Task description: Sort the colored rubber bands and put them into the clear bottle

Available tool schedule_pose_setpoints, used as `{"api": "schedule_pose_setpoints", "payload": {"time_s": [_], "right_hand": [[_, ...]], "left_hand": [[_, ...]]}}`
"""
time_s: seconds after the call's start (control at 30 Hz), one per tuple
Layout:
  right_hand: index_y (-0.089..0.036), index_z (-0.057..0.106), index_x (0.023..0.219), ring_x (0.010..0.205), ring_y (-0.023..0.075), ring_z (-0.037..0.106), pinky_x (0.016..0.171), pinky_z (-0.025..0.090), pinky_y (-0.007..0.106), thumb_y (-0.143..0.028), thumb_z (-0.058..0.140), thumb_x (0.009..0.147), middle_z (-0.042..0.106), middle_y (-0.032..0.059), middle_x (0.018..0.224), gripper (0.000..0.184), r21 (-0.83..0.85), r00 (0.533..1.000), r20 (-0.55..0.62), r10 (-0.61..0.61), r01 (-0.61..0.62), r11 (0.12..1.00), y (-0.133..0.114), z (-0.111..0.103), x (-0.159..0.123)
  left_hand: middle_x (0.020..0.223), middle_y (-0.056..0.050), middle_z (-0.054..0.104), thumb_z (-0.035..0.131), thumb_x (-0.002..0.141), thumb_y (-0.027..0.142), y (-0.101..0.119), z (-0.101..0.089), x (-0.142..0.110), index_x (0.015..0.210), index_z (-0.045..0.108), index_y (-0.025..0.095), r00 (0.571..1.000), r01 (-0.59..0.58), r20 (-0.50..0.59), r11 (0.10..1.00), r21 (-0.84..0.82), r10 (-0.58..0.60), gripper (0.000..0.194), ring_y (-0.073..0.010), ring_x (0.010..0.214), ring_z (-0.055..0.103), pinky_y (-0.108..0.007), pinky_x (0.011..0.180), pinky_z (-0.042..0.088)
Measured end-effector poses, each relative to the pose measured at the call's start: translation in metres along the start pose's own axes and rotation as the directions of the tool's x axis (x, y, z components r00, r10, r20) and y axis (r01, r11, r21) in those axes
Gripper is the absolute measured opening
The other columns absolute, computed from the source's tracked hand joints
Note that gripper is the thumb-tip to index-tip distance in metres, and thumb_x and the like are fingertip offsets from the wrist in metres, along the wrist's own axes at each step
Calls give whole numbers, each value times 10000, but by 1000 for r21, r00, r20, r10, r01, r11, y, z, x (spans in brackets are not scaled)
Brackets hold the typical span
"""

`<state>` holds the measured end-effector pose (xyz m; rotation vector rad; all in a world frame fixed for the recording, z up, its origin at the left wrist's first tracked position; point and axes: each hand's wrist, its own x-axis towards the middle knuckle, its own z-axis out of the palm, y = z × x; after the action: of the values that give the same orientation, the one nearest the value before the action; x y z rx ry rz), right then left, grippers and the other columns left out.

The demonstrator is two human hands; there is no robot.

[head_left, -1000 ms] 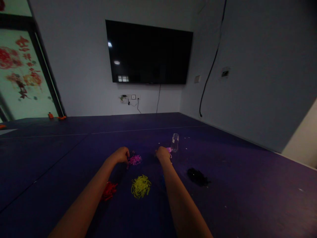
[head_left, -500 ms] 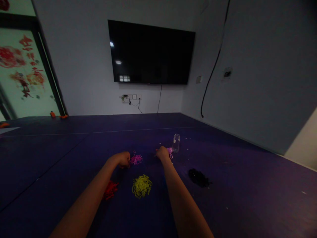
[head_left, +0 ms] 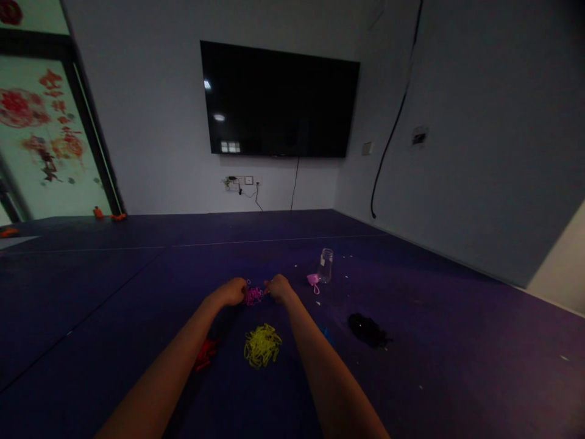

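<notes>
A small pile of pink-purple rubber bands [head_left: 254, 297] lies on the dark blue-purple floor mat between my two hands. My left hand [head_left: 235, 291] is at its left edge, fingers curled down and closed; whatever they pinch is hidden. From the right, my right hand [head_left: 278, 288] reaches the pile's other edge with its fingers drawn together, and its fingertips are too small to read. Nearer to me are a yellow pile of rubber bands [head_left: 262, 346] and a red pile [head_left: 205, 355], partly covered by my left forearm. Blue pieces [head_left: 326, 333] peek out beside my right forearm.
A clear bottle [head_left: 325, 267] stands uncapped to the right, a pink lid with a loop [head_left: 313, 280] beside it. A black pile [head_left: 368, 329] lies nearer on the right. Small white scraps dot the mat. A television [head_left: 278, 100] hangs on the far wall.
My right hand has moved left, away from the pink lid, to the pink-purple pile. My left hand has shifted slightly right. The lid and some blue pieces now show.
</notes>
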<state>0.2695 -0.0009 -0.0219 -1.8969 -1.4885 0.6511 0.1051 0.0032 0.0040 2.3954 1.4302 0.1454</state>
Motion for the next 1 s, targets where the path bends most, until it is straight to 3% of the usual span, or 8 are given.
{"api": "schedule_pose_setpoints", "payload": {"time_s": [0.23, 0.33, 0.53, 0.67, 0.8, 0.9, 1.0], "right_hand": [[-117, 679, 833, 946, 255, 626, 746, 465, 284, -158, 599, 723, 676, 185, 931, 142, -124, 994, -101, 34, -47, 991, 5, -25, -2], [-102, 681, 843, 955, 272, 622, 762, 468, 310, -116, 598, 707, 669, 207, 936, 160, -149, 995, -87, 44, -57, 987, 10, -27, -3], [-144, 690, 680, 857, 216, 651, 702, 463, 238, -208, 611, 722, 694, 128, 780, 109, -92, 1000, 16, -20, 21, 996, -2, -5, -6], [-142, 668, 563, 739, 193, 651, 612, 426, 216, -262, 616, 725, 657, 89, 610, 208, 43, 996, 70, -52, 49, 998, -14, 4, -4], [-145, 637, 524, 598, 148, 600, 565, 388, 215, -274, 573, 762, 555, 35, 467, 278, 249, 998, 41, -42, 30, 968, -13, -4, 3], [-153, 596, 521, 395, 99, 455, 454, 332, 214, -293, 515, 807, 418, -24, 373, 329, 447, 999, 48, 12, -32, 894, -9, -8, 5], [-164, 546, 541, 290, 64, 270, 356, 234, 200, -305, 426, 863, 302, -69, 344, 371, 650, 992, 102, 68, -119, 750, -9, -7, 2]], "left_hand": [[887, -26, 614, 554, 832, 253, -10, -8, 4, 874, 585, 126, 989, 71, -128, 998, 3, -70, 138, -139, 792, 587, -324, 723, 483], [810, -12, 623, 593, 797, 240, -11, -5, 3, 845, 596, 122, 991, 85, -108, 996, -10, -85, 128, -124, 709, 585, -292, 656, 480], [710, -2, 670, 688, 587, 143, -6, 6, 5, 751, 654, 139, 995, 15, -98, 998, -62, -21, 167, -142, 681, 608, -205, 574, 408], [804, -11, 700, 678, 550, 163, -10, 1, 7, 852, 662, 157, 989, -23, -148, 997, -80, 11, 302, -175, 771, 625, -205, 610, 418], [904, -56, 694, 639, 636, 288, -16, -10, 5, 909, 643, 151, 976, -34, -216, 999, -42, 24, 306, -207, 861, 623, -229, 676, 434], [1029, -87, 659, 584, 704, 428, -11, -7, 5, 995, 614, 154, 970, -71, -232, 997, 24, 74, 400, -220, 942, 603, -249, 756, 439], [1149, -122, 595, 555, 724, 503, 3, 9, 8, 1123, 546, 146, 963, -109, -233, 988, 113, 133, 535, -248, 1051, 549, -289, 850, 419]]}}
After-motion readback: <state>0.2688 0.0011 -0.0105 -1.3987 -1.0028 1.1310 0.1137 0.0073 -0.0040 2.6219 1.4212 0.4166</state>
